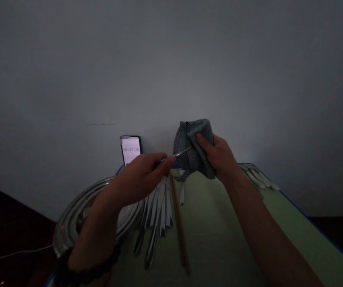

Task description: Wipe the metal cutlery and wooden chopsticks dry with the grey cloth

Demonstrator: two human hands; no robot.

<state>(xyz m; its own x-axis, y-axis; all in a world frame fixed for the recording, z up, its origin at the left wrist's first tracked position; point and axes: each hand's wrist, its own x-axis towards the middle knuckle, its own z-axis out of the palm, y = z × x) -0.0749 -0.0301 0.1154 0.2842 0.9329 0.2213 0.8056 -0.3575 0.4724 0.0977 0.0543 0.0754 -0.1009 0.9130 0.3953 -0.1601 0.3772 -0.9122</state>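
My left hand is closed round one end of a slim metal utensil. The utensil's other end runs into a folded grey-green cloth with a checked strip, so its kind is hidden. My right hand grips that cloth from the right, thumb pressed on top, around the covered end. Both hands are raised above the far end of the table. Below them lie several long metal cutlery pieces, a pair of brown chopsticks and a small piece with a pale handle.
A round metal tray sits on the left, partly behind my left forearm. A phone showing a timer leans against the wall. Several pale-handled utensils lie at the right edge of the green table.
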